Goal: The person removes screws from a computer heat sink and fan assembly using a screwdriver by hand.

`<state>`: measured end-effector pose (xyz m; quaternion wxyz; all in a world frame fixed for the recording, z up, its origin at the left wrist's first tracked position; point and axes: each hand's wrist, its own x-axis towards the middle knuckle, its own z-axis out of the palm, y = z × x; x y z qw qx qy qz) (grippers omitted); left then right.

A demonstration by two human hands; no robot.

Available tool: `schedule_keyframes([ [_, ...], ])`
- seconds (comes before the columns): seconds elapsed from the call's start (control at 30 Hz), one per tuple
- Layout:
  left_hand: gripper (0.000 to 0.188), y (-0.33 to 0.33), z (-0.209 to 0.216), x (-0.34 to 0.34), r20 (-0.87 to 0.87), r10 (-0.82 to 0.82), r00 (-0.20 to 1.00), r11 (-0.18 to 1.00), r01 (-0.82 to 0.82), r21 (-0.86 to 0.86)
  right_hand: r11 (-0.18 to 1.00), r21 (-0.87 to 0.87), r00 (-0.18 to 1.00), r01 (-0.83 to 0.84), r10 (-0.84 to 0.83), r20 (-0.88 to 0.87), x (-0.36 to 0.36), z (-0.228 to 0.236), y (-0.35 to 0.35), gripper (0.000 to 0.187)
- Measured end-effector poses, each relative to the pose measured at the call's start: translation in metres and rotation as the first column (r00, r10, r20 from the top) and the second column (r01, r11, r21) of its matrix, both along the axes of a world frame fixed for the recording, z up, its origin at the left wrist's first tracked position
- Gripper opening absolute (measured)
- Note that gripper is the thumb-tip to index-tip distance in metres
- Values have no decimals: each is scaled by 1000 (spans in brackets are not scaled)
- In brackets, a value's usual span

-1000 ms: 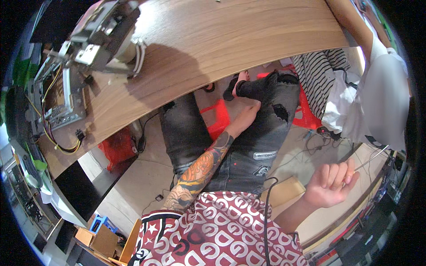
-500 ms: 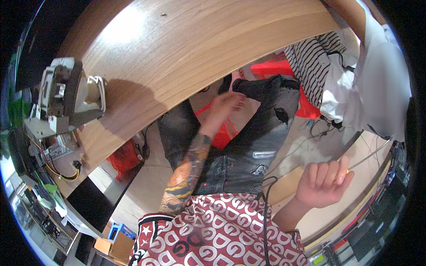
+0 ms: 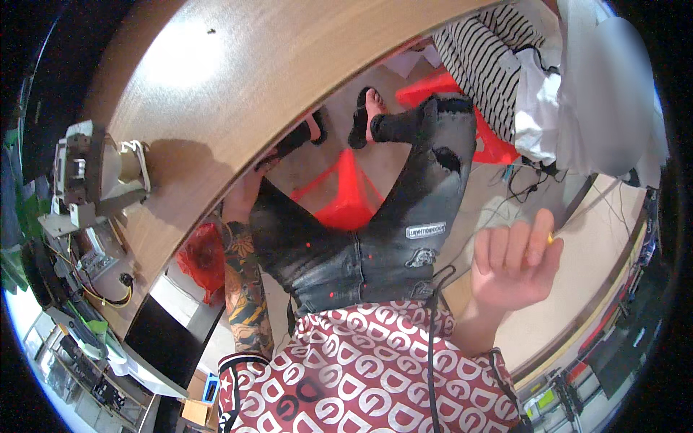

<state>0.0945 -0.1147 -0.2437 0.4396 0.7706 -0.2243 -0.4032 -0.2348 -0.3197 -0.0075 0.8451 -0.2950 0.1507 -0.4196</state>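
At the right, my right hand (image 3: 514, 265) is raised with its fingers curled around what looks like a screwdriver (image 3: 551, 237). A bit of its yellow handle shows by the forefinger; its thin shaft is blurred. Over on the left, my left hand (image 3: 242, 196) is down by my left knee, next to the edge of the wooden table (image 3: 303, 50). Its fingers are mostly hidden there, so what they touch cannot be seen. A grey and white unit with a metal frame (image 3: 79, 167) stands on the table's left part.
Coloured wires (image 3: 108, 294) and a metal box (image 3: 101, 249) lie at the table's left end. A red plastic bag (image 3: 202, 261) hangs below it. Red stool parts (image 3: 350, 195) show between my legs. A person in white (image 3: 606, 94) is at the right, beside striped cloth (image 3: 480, 72).
My left hand has moved from between my knees leftward to the table edge. The right hand has risen slightly, still holding the screwdriver. The view has shifted a little.
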Motion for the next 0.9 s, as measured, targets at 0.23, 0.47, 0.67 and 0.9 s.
schedule_keyframes([
  [0.23,42,13,2,-10,-26,135,991,964,-137,-226,986,-39,943,-165,146,-298,6,-58,0,33],
  [0.47,33,-60,-14,-36,67,310,948,950,-306,-59,946,324,899,-10,151,-411,24,-130,-16,25],
  [0.67,31,5,-89,-41,560,-325,762,855,-17,519,934,355,789,35,192,-583,46,-149,-5,25],
  [0.9,31,-28,-34,-74,431,129,893,943,-245,225,940,340,783,13,202,-588,29,-161,-13,16],
])
